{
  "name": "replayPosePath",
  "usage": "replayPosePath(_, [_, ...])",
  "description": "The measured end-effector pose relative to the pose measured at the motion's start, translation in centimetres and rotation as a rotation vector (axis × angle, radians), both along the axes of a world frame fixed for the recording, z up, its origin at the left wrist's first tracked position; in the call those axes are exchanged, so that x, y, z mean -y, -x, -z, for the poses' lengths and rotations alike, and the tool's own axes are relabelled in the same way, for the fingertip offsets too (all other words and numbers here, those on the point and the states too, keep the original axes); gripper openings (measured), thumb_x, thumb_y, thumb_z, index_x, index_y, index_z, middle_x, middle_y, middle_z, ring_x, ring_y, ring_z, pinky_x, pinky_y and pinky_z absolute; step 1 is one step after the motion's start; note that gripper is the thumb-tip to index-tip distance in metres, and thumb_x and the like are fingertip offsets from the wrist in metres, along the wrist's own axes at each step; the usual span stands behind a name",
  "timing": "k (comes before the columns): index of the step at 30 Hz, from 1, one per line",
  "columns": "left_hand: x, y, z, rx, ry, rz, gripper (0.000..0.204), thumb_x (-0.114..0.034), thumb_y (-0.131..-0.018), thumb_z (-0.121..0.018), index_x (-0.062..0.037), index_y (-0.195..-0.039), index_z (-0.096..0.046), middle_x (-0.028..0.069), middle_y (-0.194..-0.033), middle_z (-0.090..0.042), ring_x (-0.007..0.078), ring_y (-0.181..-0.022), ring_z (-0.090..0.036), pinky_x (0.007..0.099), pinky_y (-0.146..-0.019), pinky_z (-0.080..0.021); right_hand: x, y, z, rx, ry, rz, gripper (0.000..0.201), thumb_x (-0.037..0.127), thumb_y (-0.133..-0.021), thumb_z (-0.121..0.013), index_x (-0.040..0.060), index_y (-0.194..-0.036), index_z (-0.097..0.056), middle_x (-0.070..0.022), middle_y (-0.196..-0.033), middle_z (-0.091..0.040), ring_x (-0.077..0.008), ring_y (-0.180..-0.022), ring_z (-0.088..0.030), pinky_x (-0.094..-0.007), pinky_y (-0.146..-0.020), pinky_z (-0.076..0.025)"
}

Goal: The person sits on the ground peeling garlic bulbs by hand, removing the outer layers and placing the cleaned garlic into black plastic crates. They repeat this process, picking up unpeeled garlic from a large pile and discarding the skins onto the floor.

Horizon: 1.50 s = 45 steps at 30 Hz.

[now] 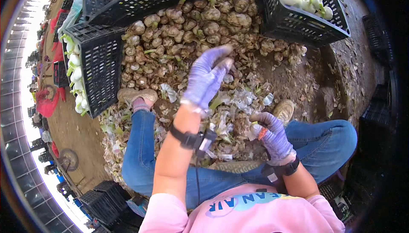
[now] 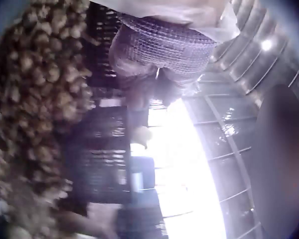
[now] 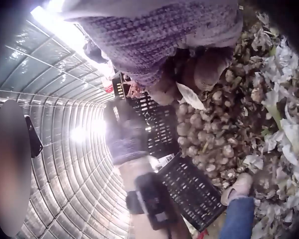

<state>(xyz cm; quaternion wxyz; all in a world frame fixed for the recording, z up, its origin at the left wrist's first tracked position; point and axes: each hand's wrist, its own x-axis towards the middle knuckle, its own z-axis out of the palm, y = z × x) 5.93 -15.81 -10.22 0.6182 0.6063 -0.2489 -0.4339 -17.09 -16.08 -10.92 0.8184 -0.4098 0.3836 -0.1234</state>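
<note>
My left hand [image 1: 206,77], in a purple-white glove, is raised over a pile of brown, dirty bulbs [image 1: 211,28], with fingers extended and nothing visible between them. In the left wrist view the same hand [image 2: 162,52] is blurred, its fingertips in shadow. Lower down, my right hand [image 1: 275,137] has its fingers curled and pinches a small pale piece [image 1: 255,130]; an orange band shows beside it. From the right wrist, the right hand [image 3: 159,45] shows the pale piece [image 3: 191,97] at its fingertips; what it belongs to is unclear.
Black crates with white peeled bulbs stand at the left [image 1: 100,67] and upper right [image 1: 306,24]. Another crate [image 1: 157,1] is at the top. Loose peelings [image 1: 226,126] cover the ground between the shoes [image 1: 284,110]. Crates also stand at the lower left [image 1: 104,201].
</note>
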Motion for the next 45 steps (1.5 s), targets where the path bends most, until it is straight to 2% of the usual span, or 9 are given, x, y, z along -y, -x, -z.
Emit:
replayPosePath(3, [-1.3,-2.0,14.0,0.602,-0.385,0.173,0.037,0.004,-0.076,-0.058,-0.0069,-0.112,-0.057,0.0123,-0.114,-0.058,0.0247,-0.103,-0.056,0.0296,-0.091,-0.045,0.7,-0.3,1.5,-0.080,-0.022,-0.051,0.034,0.018,-0.082,-0.061,0.0012,-0.112,-0.055,-0.0035,-0.091,-0.058,-0.0104,-0.081,-0.055,-0.0241,-0.073,-0.045])
replayPosePath(8, [-2.3,-1.2,21.2,0.860,-0.865,0.556,0.040,-0.005,-0.073,-0.055,-0.0095,-0.113,-0.057,0.0189,-0.127,-0.045,0.0362,-0.112,-0.048,0.0406,-0.097,-0.039,1.0,-0.1,4.3,-0.122,0.087,-0.051,0.037,0.019,-0.084,-0.060,0.0001,-0.115,-0.053,-0.0065,-0.106,-0.057,-0.0124,-0.100,-0.051,-0.0256,-0.086,-0.040])
replayPosePath(10, [-2.2,-1.0,20.7,0.843,-0.848,0.500,0.042,-0.007,-0.074,-0.055,-0.0098,-0.116,-0.054,0.0188,-0.123,-0.048,0.0370,-0.111,-0.049,0.0414,-0.094,-0.041,1.5,-0.2,4.7,-0.175,0.360,-0.157,0.034,0.009,-0.082,-0.060,-0.0017,-0.113,-0.055,-0.0108,-0.105,-0.059,-0.0183,-0.098,-0.055,-0.0294,-0.086,-0.042])
replayPosePath(18, [-6.6,4.7,5.4,0.360,-0.373,0.200,0.063,-0.013,-0.059,-0.080,-0.0049,-0.114,-0.050,0.0117,-0.112,-0.052,0.0243,-0.105,-0.052,0.0332,-0.088,-0.045,-0.1,-2.1,2.3,-0.088,0.188,0.102,0.031,0.013,-0.086,-0.057,-0.0032,-0.113,-0.055,-0.0104,-0.104,-0.058,-0.0163,-0.097,-0.054,-0.0283,-0.086,-0.043])
replayPosePath(21, [-9.1,6.7,0.6,0.876,-0.098,0.193,0.069,-0.022,-0.050,-0.086,-0.0045,-0.107,-0.051,0.0119,-0.099,-0.051,0.0272,-0.093,-0.053,0.0360,-0.080,-0.046,-0.7,-2.1,0.3,-0.103,0.154,0.038,0.031,0.015,-0.086,-0.058,-0.0019,-0.111,-0.055,-0.0078,-0.101,-0.060,-0.0140,-0.092,-0.056,-0.0274,-0.083,-0.045])
replayPosePath(25, [-11.9,7.9,-2.7,0.966,0.000,0.166,0.067,-0.023,-0.048,-0.087,-0.0066,-0.103,-0.052,0.0124,-0.098,-0.052,0.0297,-0.088,-0.055,0.0367,-0.075,-0.049,-2.2,-1.8,-2.0,0.055,0.085,-0.029,0.026,0.017,-0.083,-0.062,0.0017,-0.105,-0.059,-0.0056,-0.096,-0.062,-0.0112,-0.088,-0.057,-0.0256,-0.076,-0.047])
replayPosePath(33, [-15.3,8.9,-5.0,0.875,0.056,0.149,0.065,-0.019,-0.054,-0.085,-0.0058,-0.109,-0.052,0.0130,-0.103,-0.052,0.0291,-0.095,-0.056,0.0348,-0.080,-0.048,-2.5,-0.6,-6.0,0.081,-0.087,-0.139,0.027,0.015,-0.080,-0.066,0.0007,-0.102,-0.061,-0.0051,-0.092,-0.064,-0.0110,-0.080,-0.059,-0.0247,-0.071,-0.048])
replayPosePath(41, [-16.0,10.7,-5.6,-0.155,0.002,0.018,0.076,-0.034,-0.056,-0.084,-0.0042,-0.115,-0.048,0.0063,-0.111,-0.050,0.0182,-0.102,-0.051,0.0318,-0.092,-0.041,-2.6,-0.1,-7.4,0.070,-0.079,-0.225,0.029,0.023,-0.080,-0.066,-0.0008,-0.097,-0.063,-0.0056,-0.089,-0.064,-0.0104,-0.078,-0.059,-0.0249,-0.067,-0.048])
replayPosePath(45, [-16.4,10.2,-4.6,-0.083,0.022,-0.032,0.077,-0.033,-0.057,-0.084,-0.0039,-0.118,-0.046,0.0075,-0.116,-0.049,0.0184,-0.107,-0.049,0.0323,-0.092,-0.041,-2.1,0.5,-6.4,0.034,0.163,-0.367,0.035,0.025,-0.080,-0.066,-0.0011,-0.102,-0.061,-0.0054,-0.089,-0.064,-0.0111,-0.081,-0.058,-0.0246,-0.071,-0.047])
